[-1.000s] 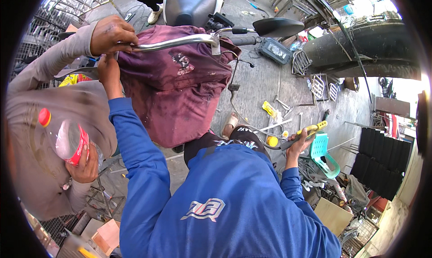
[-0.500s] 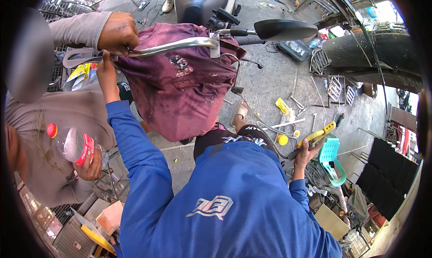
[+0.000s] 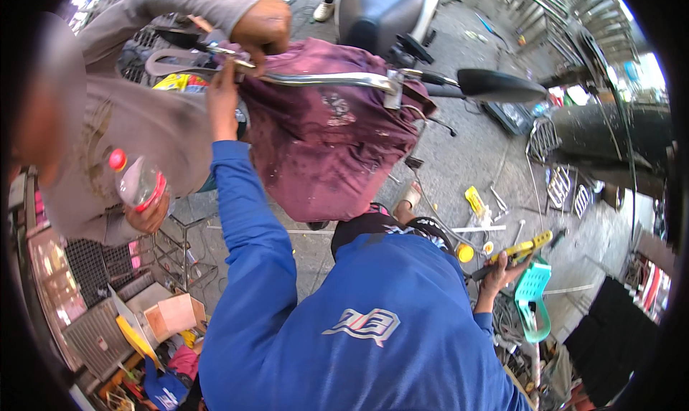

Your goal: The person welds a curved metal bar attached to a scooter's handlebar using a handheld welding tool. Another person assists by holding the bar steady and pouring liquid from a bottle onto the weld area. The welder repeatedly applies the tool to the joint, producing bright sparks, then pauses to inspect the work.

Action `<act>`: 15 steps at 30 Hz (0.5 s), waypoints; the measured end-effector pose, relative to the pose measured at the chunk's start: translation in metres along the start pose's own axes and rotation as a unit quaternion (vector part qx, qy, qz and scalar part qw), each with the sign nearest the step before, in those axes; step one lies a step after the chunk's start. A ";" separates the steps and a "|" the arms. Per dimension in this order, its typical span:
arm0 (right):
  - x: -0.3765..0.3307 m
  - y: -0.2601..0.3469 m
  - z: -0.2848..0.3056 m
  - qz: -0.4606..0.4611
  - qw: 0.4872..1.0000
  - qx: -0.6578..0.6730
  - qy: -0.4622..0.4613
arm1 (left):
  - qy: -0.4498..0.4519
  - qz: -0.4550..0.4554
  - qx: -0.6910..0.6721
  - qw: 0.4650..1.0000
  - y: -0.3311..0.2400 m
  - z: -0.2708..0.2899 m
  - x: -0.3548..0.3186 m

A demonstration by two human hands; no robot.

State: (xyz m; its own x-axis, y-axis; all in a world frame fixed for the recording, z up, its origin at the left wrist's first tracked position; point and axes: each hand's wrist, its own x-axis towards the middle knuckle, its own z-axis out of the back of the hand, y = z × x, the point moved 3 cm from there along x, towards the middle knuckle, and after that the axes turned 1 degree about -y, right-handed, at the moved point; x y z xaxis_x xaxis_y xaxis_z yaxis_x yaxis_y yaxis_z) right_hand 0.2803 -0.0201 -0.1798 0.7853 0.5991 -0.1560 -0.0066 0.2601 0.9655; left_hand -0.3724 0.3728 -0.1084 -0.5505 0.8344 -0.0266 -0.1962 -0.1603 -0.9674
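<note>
My left hand (image 3: 224, 104) reaches up at the far left and pinches the left end of a shiny metal handlebar (image 3: 326, 79). A co-worker's hand (image 3: 264, 27) is on the bar just beyond my fingers. Beneath the bar hangs a stained maroon cloth (image 3: 316, 153). My right hand (image 3: 497, 276), low at the right, is wrapped round the black handle of a yellow welding electrode holder (image 3: 527, 246), held away from the bar. A cable (image 3: 434, 203) curves down toward that handle. Part of my left fingertips is hidden by the bar.
The co-worker's other hand (image 3: 149, 214) holds a red-capped plastic bottle (image 3: 140, 181). A black mirror (image 3: 501, 85) juts right of the handlebar, near a motorcycle seat (image 3: 380, 16). A turquoise plastic chair (image 3: 532, 296), a yellow lid (image 3: 465, 253) and metal pieces lie on the floor.
The whole view has shifted, so things sit further right. The co-worker's upper hand looks more raised over the bar. My hands keep their holds on the bar and the electrode holder.
</note>
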 end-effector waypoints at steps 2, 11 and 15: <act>-0.002 0.004 -0.007 -0.014 1.000 0.015 -0.008 | 0.006 0.023 0.020 1.000 0.001 -0.001 0.000; -0.013 0.008 -0.019 0.010 1.000 -0.013 -0.005 | -0.004 -0.037 0.112 0.993 -0.012 0.000 -0.004; -0.022 0.011 -0.025 0.035 0.999 -0.010 -0.003 | 0.011 -0.033 0.135 0.990 -0.010 0.001 0.002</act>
State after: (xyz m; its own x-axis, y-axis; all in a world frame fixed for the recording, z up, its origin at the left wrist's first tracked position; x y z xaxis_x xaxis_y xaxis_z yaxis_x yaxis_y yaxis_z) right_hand 0.2477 -0.0112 -0.1706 0.7861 0.6120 -0.0863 -0.0746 0.2325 0.9697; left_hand -0.3721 0.3754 -0.0984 -0.5122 0.8585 0.0266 -0.4422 -0.2371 -0.8650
